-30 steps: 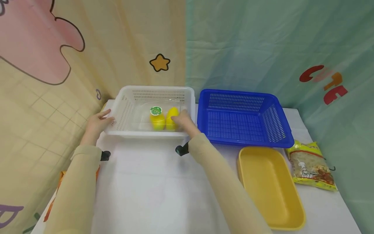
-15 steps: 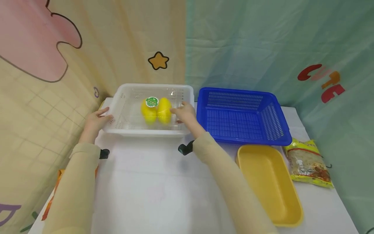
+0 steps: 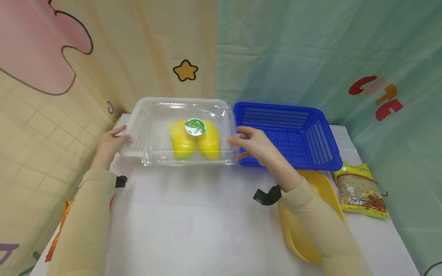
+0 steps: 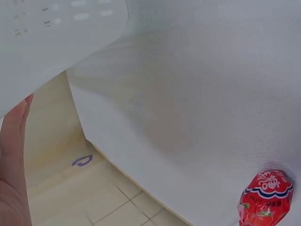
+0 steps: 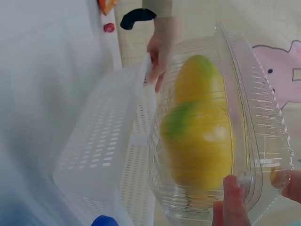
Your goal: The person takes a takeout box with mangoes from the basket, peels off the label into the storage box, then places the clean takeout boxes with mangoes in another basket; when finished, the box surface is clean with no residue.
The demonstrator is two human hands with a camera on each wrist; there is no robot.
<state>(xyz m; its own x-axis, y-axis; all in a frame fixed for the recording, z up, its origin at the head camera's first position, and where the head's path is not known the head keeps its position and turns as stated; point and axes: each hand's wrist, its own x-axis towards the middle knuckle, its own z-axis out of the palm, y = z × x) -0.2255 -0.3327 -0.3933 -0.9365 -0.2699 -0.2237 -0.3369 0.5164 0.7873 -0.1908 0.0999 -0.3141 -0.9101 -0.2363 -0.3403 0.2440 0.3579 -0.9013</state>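
My right hand [image 3: 253, 143] pinches the right end of a clear plastic clamshell box [image 3: 160, 132], thumb and fingers on its edge in the right wrist view. Inside lie two yellow mangoes [image 5: 200, 141] with green patches, under a round green-and-white label [image 3: 195, 127]. The box is raised over the white perforated basket [image 3: 138, 126] and overlaps its right part. At that basket's left end, my left hand [image 3: 109, 145] grips the rim. In the left wrist view only part of this hand shows, at the basket's edge, and the basket looks tilted off the white table.
A blue basket [image 3: 288, 134] stands right of the white one. My right forearm crosses a yellow tray [image 3: 300, 230]. A yellow food packet [image 3: 360, 191] lies by the right curtain. A red-wrapped candy [image 4: 267, 197] and an orange packet [image 3: 58, 230] are at the left.
The right hand has lifted the box of mangoes out of the white basket, up and to the right. My left hand stays on the basket rim.
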